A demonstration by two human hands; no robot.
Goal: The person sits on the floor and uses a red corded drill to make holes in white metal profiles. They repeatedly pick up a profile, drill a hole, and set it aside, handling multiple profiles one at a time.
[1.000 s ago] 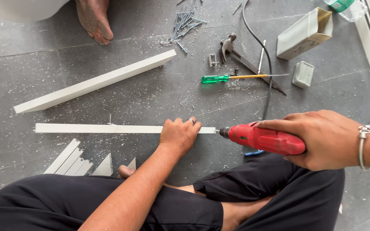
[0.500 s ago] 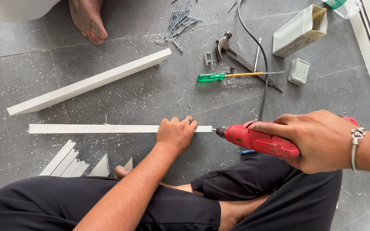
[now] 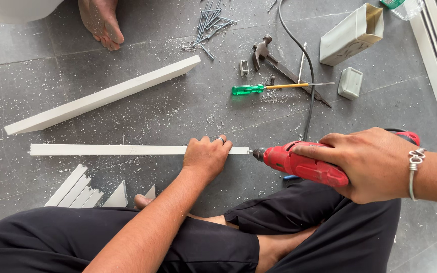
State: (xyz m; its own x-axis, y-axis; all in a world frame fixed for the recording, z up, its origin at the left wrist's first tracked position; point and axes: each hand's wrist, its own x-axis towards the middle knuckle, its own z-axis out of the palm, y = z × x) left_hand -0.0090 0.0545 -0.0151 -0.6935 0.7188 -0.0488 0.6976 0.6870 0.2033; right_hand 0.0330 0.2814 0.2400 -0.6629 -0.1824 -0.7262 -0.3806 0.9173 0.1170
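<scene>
My left hand presses down on a thin white strip that lies flat on the grey tiled floor, near its right end. My right hand grips a red electric drill, held level with its bit touching the strip's right end. The drill's black cord runs up across the floor. I sit cross-legged in black trousers.
A longer white board lies diagonally above the strip. Cut white offcuts sit at lower left. Several nails, a hammer, a green-handled screwdriver and two grey boxes lie beyond. Another person's bare foot is at the top.
Both hands, the drill and the strip keep the same pose against each other. The view has drifted slightly, nothing else moved.
</scene>
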